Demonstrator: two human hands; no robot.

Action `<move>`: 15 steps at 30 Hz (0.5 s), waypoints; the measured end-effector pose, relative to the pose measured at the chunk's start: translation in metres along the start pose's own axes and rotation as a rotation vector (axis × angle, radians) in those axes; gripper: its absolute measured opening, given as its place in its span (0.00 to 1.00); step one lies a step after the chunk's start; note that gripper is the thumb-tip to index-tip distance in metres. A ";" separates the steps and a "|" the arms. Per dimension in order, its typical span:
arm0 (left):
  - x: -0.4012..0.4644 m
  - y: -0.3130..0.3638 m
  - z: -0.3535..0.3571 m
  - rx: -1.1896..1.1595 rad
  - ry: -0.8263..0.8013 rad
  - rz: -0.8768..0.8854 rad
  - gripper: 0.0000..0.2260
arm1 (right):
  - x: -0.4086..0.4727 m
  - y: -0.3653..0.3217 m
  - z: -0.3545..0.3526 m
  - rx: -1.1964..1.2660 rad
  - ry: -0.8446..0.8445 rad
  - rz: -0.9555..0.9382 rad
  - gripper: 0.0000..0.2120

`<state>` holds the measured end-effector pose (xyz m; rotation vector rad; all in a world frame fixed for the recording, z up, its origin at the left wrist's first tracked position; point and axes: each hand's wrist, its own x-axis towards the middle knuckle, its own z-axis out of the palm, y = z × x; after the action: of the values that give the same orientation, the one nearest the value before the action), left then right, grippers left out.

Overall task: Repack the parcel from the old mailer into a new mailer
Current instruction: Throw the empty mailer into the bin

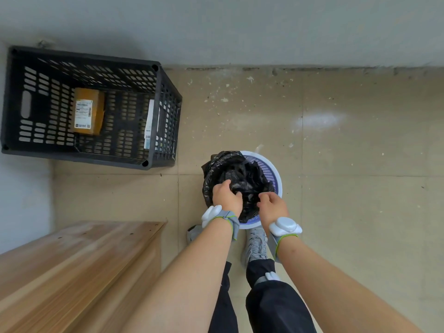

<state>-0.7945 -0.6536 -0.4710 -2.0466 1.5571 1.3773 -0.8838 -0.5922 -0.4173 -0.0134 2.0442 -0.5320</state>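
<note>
Both forearms reach straight down and forward from the bottom edge toward a bin [276, 175] on the floor [336, 164], just ahead of the person's shoes [255, 243]. Each wrist carries a grey band with a white sensor.

The left hand [227, 197] sits at the bin's 8 o'clock edge, back of the hand up, fingers curled down into crumpled black plastic [240, 176] that fills and overhangs the bin. It grips a fold of that plastic. Whether this is a bin liner or the old mailer cannot be told.

The right hand [272, 207] lies at the bin's 5 o'clock edge, fingers bent, tips pinching the same black plastic close beside the left fingertips.

At 10 o'clock from the bin, well apart, stands a black crate [165, 97]. Inside it lies a brown parcel [89, 114] with a white label, near the crate's left wall; a white label strip [150, 126] leans on the right wall. A wooden bench [79, 267] is at 8 o'clock.
</note>
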 end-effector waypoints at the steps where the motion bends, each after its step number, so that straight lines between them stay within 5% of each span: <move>1: 0.003 -0.001 0.003 0.050 -0.036 0.012 0.24 | 0.000 -0.001 -0.002 -0.016 0.003 -0.009 0.11; 15: -0.061 0.039 -0.103 0.221 -0.206 0.150 0.14 | -0.078 -0.078 -0.019 -0.364 -0.140 -0.138 0.13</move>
<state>-0.7718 -0.6987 -0.3556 -1.6360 1.7134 1.3483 -0.8755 -0.6386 -0.3157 -0.4007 1.9855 -0.2287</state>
